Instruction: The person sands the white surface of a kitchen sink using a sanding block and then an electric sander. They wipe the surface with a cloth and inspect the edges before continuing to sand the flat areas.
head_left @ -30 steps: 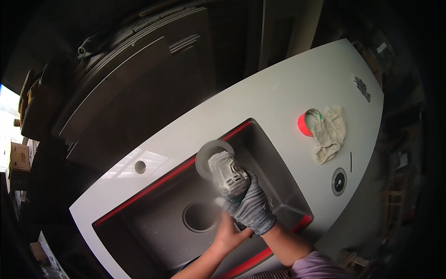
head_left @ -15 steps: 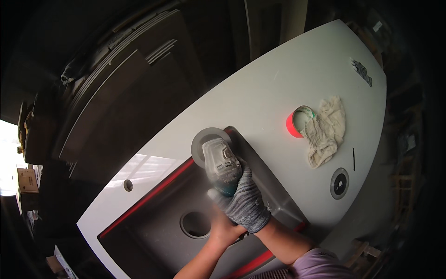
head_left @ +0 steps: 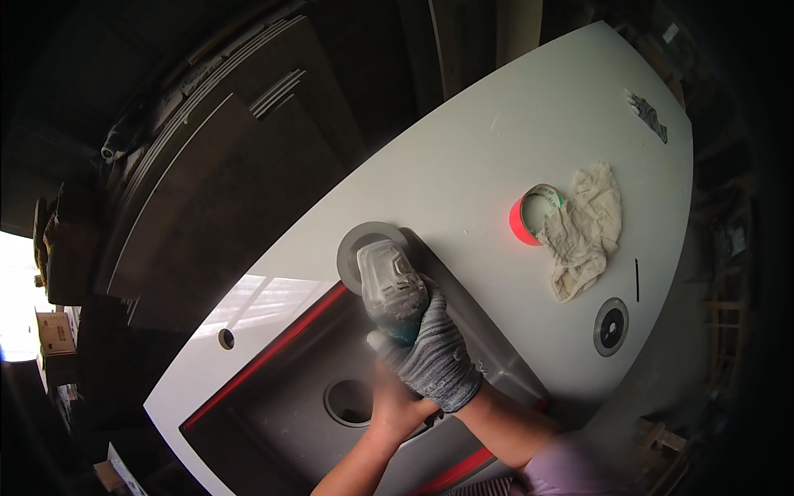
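Note:
An angle grinder (head_left: 392, 285) with a dust-covered head and teal body is held over the far corner of a dark grey sink (head_left: 289, 397). Its round grey disc (head_left: 351, 248) lies across the sink's edge and the white countertop (head_left: 463, 165). My right hand (head_left: 438, 355), in a grey striped knit glove, is closed around the grinder's body. Below it my bare left hand (head_left: 395, 407) is wrapped about the rear of the grinder, its fingers partly hidden by the glove and the tool. Red strips (head_left: 273, 351) run along the sink's edges.
On the countertop lie a red tape roll (head_left: 518, 221), a crumpled cream cloth (head_left: 583, 236), a spare knit glove (head_left: 648, 117) and a thin black stick (head_left: 637, 281). A round drain fitting (head_left: 611, 327) is near the right edge. Dark panels (head_left: 207, 165) lean at the left; a cardboard box (head_left: 55, 334) stands behind.
The view has shifted slightly. The grinder's disc sits a little farther left and up in the picture; both hands keep their hold.

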Demonstrator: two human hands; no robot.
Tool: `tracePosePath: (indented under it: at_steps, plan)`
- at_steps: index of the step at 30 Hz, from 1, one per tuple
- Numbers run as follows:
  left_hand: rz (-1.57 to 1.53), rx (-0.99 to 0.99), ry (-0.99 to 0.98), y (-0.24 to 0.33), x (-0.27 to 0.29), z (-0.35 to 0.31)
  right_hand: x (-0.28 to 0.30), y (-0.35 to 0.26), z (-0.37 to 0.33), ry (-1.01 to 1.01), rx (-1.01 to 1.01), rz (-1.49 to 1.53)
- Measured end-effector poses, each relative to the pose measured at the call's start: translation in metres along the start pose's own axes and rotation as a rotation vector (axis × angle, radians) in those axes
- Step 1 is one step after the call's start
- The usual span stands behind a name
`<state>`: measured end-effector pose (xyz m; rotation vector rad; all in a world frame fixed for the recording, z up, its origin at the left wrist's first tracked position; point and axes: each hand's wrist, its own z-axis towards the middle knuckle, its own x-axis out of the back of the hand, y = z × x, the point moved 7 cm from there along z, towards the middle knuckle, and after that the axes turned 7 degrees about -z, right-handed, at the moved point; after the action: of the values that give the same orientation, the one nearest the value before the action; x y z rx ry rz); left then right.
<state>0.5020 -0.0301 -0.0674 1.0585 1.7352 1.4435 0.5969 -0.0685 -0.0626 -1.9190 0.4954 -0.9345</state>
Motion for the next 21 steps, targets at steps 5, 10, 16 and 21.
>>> tracePosePath:
  at_steps: [5,10,16,21]
  plan:
    - [0.03,-0.006,0.032,0.009,0.002,-0.004,0.002,-0.005,-0.004,-0.013,-0.04,-0.019]
    - [0.022,-0.001,0.032,0.023,0.0,0.0,0.004,-0.006,-0.003,-0.011,-0.044,-0.022]
    - [0.028,0.018,0.022,0.014,-0.002,-0.002,0.005,-0.002,-0.002,-0.009,-0.025,-0.027]
    - [0.087,0.033,0.02,0.002,-0.001,-0.008,0.003,0.0,-0.003,-0.031,-0.021,-0.025]
